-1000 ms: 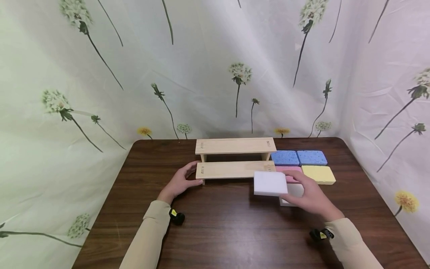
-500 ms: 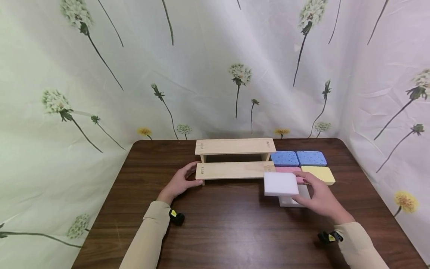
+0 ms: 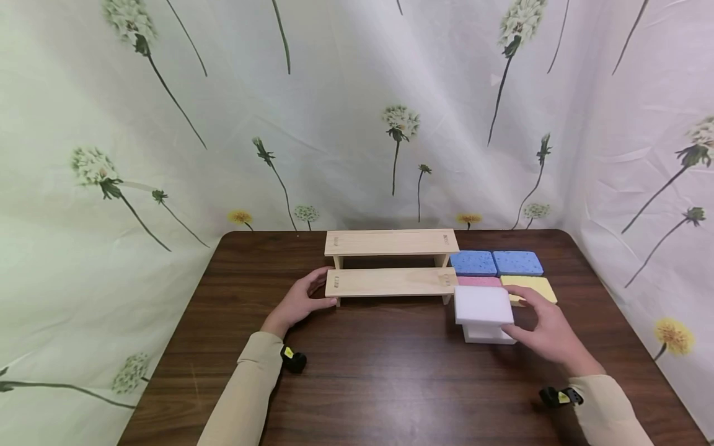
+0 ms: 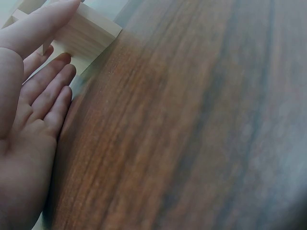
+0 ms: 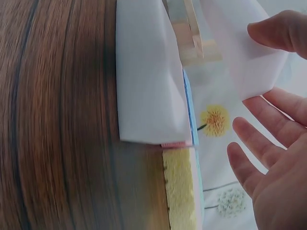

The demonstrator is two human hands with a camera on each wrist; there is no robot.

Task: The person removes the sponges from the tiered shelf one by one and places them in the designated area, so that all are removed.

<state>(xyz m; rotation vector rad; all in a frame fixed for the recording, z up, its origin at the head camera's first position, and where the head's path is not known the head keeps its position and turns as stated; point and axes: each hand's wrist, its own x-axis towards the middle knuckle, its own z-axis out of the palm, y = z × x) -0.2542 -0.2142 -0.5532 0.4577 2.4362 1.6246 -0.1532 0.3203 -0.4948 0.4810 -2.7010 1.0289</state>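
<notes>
My right hand [image 3: 549, 328] pinches a white rectangular sponge [image 3: 482, 303] between thumb and fingertips. In the right wrist view a gap shows between this sponge [image 5: 249, 52] and another white sponge [image 5: 148, 76] below it. That lower sponge [image 3: 489, 335] lies on the table, mostly covered in the head view. My left hand [image 3: 301, 301] rests at the left end of a two-step wooden stand [image 3: 390, 282], thumb in front, fingers behind. In the left wrist view its fingers [image 4: 57, 81] lie fairly straight beside the wood [image 4: 88, 36].
Two blue sponges [image 3: 517, 263] lie side by side right of the stand. In front of them are a pink sponge [image 3: 478, 282], partly covered, and a yellow sponge [image 3: 527, 287]. The dark wooden table [image 3: 357, 384] ends at a flower-printed curtain [image 3: 334, 155].
My right hand has carried the white sponge to the right, from beside the stand's front corner to over the lower white sponge. My left hand and the stand have not moved.
</notes>
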